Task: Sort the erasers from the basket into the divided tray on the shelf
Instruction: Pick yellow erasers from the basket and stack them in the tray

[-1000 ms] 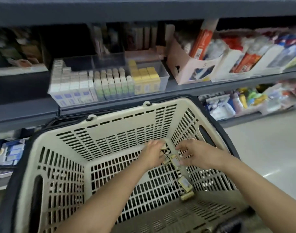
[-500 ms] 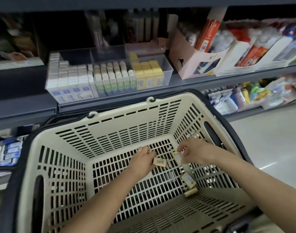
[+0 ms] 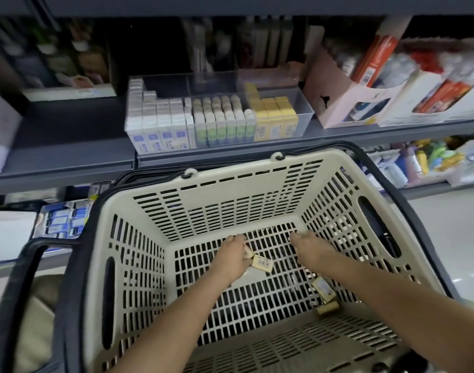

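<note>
1. The left hand [image 3: 232, 255] reaches down to the floor of the cream basket [image 3: 230, 168]. Its fingers are curled round a small eraser [image 3: 262, 264], whose barcode label sticks out on the thumb side.
2. The right hand [image 3: 311, 250] is also low in the basket, back upward, with its fingertips toward the far right corner. It cannot be told whether it grips anything.
3. Two loose erasers [image 3: 322, 288] lie on the basket floor by its right wall, just beside the right forearm.
4. Beyond the basket's far rim, the clear divided tray [image 3: 304, 103] sits on the grey shelf [image 3: 69, 157]. It holds stocked erasers [image 3: 225, 119] in white, green and yellow groups, each in a separate compartment.
</note>
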